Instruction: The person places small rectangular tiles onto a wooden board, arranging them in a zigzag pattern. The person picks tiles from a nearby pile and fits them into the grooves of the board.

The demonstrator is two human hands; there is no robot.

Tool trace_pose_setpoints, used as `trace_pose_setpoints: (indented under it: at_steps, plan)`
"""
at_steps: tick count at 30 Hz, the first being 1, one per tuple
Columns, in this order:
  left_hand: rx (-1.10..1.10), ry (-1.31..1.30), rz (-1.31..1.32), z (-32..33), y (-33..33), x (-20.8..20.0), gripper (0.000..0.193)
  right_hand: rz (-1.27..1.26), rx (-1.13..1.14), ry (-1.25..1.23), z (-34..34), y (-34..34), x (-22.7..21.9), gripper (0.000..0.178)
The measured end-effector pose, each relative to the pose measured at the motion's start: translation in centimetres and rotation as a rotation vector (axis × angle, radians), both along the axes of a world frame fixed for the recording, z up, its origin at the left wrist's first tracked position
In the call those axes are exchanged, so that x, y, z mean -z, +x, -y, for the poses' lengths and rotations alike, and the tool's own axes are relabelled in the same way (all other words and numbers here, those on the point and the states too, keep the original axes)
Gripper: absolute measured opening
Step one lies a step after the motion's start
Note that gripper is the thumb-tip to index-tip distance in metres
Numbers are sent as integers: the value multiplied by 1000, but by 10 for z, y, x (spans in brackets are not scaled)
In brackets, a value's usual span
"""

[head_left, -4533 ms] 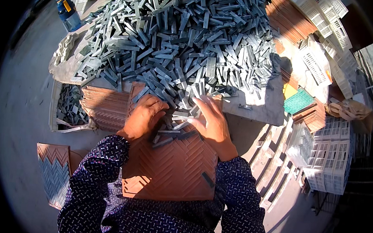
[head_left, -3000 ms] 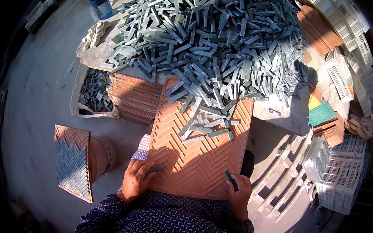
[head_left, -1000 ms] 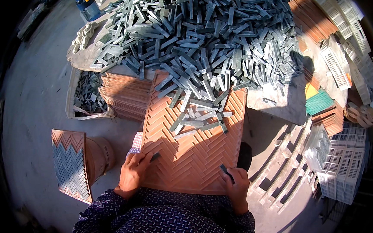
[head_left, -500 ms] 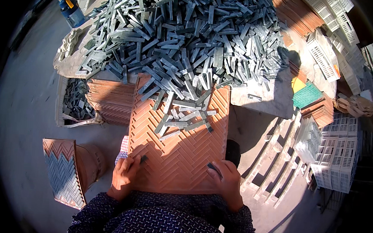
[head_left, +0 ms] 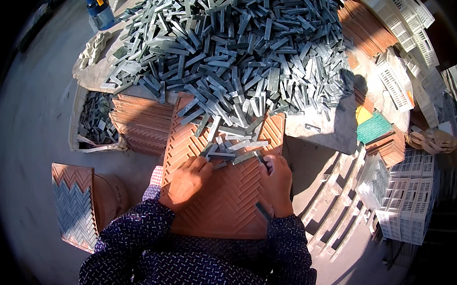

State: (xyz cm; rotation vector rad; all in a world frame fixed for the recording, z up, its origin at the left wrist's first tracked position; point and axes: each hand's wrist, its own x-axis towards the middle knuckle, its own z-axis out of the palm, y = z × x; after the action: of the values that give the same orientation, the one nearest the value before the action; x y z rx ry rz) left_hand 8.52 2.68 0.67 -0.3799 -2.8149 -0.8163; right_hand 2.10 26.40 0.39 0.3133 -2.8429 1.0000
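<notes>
A terracotta-coloured tray (head_left: 223,216) with herringbone grooves rests against my front. Loose grey-green stone strips (head_left: 239,142) lie scattered over its far part. My left hand (head_left: 186,183) is over the tray's left half, fingers curled down at the near edge of these strips; its fingertips and anything in them are hidden. At the right edge my right hand (head_left: 277,183) closes thumb and fingers on the end of a dark strip (head_left: 260,156). One dark stone strip (head_left: 263,211) lies on the tray beside my right wrist.
A big heap of stone strips (head_left: 235,53) covers the table (head_left: 319,129) ahead. Stacked trays (head_left: 140,120) and a strip-filled container (head_left: 76,126) stand left. Nearer is a filled herringbone tray (head_left: 76,200). Wooden pallets (head_left: 335,203) and white crates (head_left: 407,200) are on the right.
Both hands have moved away from me, from the tray's near corners up to the loose strips. A dark strip now lies on the tray near my right wrist.
</notes>
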Motion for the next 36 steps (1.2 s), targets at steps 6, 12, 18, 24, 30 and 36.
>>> trace_pose_setpoints:
  at_steps: [6,12,18,24,30,36]
  plan:
    - [28,272,160,21,4,-17,16,182,-23,-130,10,34,-20,20]
    - [59,279,335,55,46,-28,13,101,-554,-83,32,82,-15,20]
    - [14,234,369,43,87,-31,23,181,-576,-1,35,97,-20,24]
    - [-53,96,167,29,103,-14,26,211,-468,-47,38,108,-16,22]
    - [-138,198,237,36,105,-26,26,175,-446,-52,47,117,-12,21]
    - [-306,331,328,46,112,-26,26,188,-508,-71,70,123,-6,22]
